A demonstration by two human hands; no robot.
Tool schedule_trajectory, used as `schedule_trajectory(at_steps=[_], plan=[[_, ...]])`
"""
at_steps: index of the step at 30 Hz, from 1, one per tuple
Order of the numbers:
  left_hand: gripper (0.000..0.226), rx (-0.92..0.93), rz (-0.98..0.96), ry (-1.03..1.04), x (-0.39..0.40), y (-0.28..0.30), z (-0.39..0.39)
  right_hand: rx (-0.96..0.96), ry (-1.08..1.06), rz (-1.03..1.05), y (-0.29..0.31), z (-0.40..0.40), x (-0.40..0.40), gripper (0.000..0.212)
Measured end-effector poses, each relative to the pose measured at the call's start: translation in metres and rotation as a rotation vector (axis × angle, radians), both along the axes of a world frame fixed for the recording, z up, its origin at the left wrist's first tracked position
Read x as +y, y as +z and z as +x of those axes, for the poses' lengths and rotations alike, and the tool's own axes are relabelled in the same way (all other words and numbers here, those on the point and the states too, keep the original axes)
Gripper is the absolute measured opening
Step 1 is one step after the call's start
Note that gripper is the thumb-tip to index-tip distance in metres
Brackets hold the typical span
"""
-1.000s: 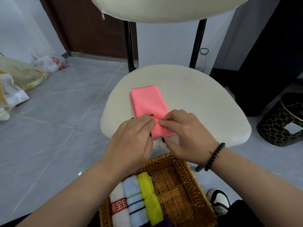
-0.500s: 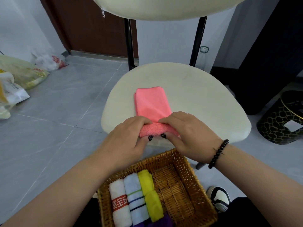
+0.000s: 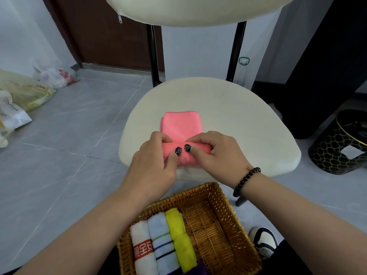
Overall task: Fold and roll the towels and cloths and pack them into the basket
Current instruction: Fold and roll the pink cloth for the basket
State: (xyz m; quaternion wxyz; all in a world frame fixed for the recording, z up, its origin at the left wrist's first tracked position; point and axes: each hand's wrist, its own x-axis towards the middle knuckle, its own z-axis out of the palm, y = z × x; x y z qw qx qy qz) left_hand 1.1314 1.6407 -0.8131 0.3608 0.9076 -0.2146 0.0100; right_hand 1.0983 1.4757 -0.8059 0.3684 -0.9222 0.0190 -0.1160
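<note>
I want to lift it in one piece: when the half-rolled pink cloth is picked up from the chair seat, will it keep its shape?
Probably not unaided. The pink cloth looks soft and fluffy, so its roll would likely loosen if released. Both the left hand and right hand grip it; the flat unrolled part would likely droop.

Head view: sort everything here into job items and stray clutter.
Job items:
pink cloth, being rolled by left hand and right hand
wicker basket
white towel, blue towel, yellow cloth, rolled inside it

Clutter:
plastic bags
black bin
shoe
</note>
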Motion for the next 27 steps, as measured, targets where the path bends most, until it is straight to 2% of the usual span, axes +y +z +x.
schedule_trajectory(at_steps=[5, 9, 12, 18, 21, 23, 25, 27], plan=[[0.017, -0.068, -0.026, 0.069, -0.006, -0.002, -0.004, -0.106, -0.093, -0.136, -0.005, 0.002, 0.000, 0.017], [0.018, -0.159, 0.079, 0.105, -0.006, -0.003, -0.001, -0.255, -0.012, -0.361, -0.007, -0.002, 0.002, 0.015], [0.022, -0.090, 0.082, 0.150, -0.004, -0.003, 0.003, -0.312, 0.069, -0.514, -0.009, -0.008, 0.003, 0.015], [0.028, 0.124, 0.012, 0.183, -0.007, -0.004, 0.010, -0.169, 0.179, -0.487, -0.010, -0.018, -0.004, 0.045], [0.026, 0.188, 0.008, 0.166, -0.004, 0.002, 0.006, -0.138, 0.215, -0.461, -0.007, -0.013, -0.009, 0.040], [0.020, 0.102, 0.047, 0.116, -0.002, 0.003, -0.002, -0.124, 0.249, -0.430, -0.003, -0.013, -0.011, 0.034], [0.018, -0.068, 0.133, 0.058, 0.001, 0.001, -0.009, -0.111, 0.273, -0.387, 0.000, -0.013, -0.014, 0.030], [0.028, -0.164, 0.184, 0.001, 0.004, 0.000, -0.013, -0.081, 0.282, -0.340, 0.003, -0.013, -0.017, 0.029]])
